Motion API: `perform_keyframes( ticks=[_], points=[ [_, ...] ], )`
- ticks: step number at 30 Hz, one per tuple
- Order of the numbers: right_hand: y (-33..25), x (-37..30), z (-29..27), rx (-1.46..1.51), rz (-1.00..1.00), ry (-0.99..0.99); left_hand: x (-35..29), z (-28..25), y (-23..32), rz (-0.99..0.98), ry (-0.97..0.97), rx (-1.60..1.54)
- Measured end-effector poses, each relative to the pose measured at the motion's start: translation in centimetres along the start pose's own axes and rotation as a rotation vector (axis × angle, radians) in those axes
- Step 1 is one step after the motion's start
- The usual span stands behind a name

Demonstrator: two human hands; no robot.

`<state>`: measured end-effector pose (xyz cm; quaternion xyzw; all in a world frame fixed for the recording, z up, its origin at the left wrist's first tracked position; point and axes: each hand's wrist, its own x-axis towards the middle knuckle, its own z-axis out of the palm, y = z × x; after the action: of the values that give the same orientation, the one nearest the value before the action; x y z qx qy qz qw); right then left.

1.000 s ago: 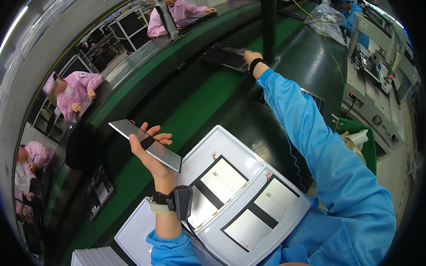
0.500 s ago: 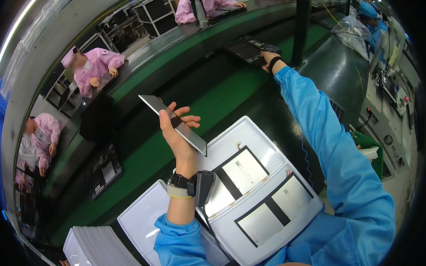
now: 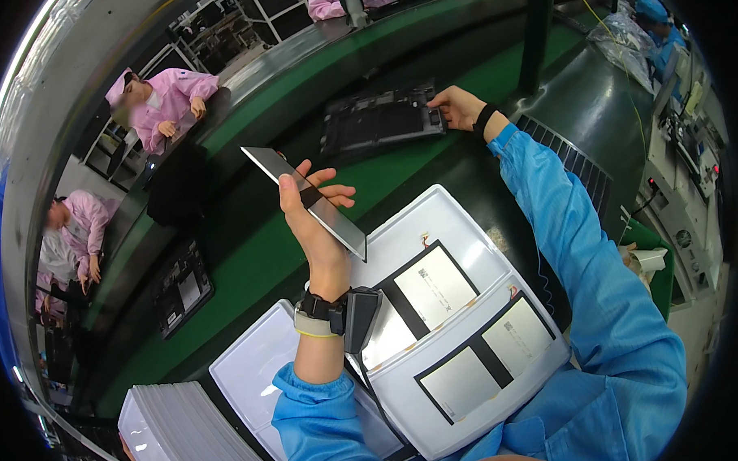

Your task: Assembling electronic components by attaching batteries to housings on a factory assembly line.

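Note:
My left hand (image 3: 310, 232) holds a thin, flat battery pack (image 3: 343, 225) tilted above the belt, thumb on one face and fingers behind it. The pack is silver with a black band across its middle. Farther off, my right hand (image 3: 461, 110) grips the right edge of a black laptop base (image 3: 377, 123) with its inner parts showing. That base lies on the green belt (image 3: 279, 225). Close to my body, a white plastic tray (image 3: 453, 207) carries two more battery packs, an upper one (image 3: 436, 287) and a lower one (image 3: 515, 337), with short wires. My left wrist partly covers the upper one.
Another black laptop base (image 3: 182, 290) lies on the belt at left. A second white tray (image 3: 252, 360) and a stack of white trays (image 3: 177, 428) stand at lower left. A dark post (image 3: 535, 42) rises beyond my right hand. Co-workers in pink (image 3: 174, 107) sit across the belt.
The laptop base in my right hand has moved left and nearer along the belt, and is turned more level. My left hand keeps the battery pack raised, nearly in place.

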<state>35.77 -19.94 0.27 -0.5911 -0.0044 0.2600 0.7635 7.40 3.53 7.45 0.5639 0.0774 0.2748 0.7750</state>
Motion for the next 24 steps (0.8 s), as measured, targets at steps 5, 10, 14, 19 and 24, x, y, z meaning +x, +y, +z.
perform_keyframes(
  ticks=[5,10,14,19,24],
  points=[
    [0.2,2.0,1.6,-1.054,-0.504,0.355,-0.1,0.8,0.2,-0.019,-0.023,0.024],
    [-2.5,-2.4,10.5,-0.427,-0.602,-0.123,-0.4,0.2,0.3,0.089,-0.031,0.139],
    [-5.5,-10.0,15.3,-0.34,-0.613,-0.498,-1.0,1.1,-0.4,0.379,-0.121,0.52],
    [-7.1,-13.4,14.6,-0.546,-0.859,-0.593,-1.4,4.0,1.9,0.603,-0.206,1.06],
    [-8.5,-13.1,12.2,-0.812,-1.081,-0.284,1.2,5.6,3.1,0.683,-0.342,1.368]
  ],
)
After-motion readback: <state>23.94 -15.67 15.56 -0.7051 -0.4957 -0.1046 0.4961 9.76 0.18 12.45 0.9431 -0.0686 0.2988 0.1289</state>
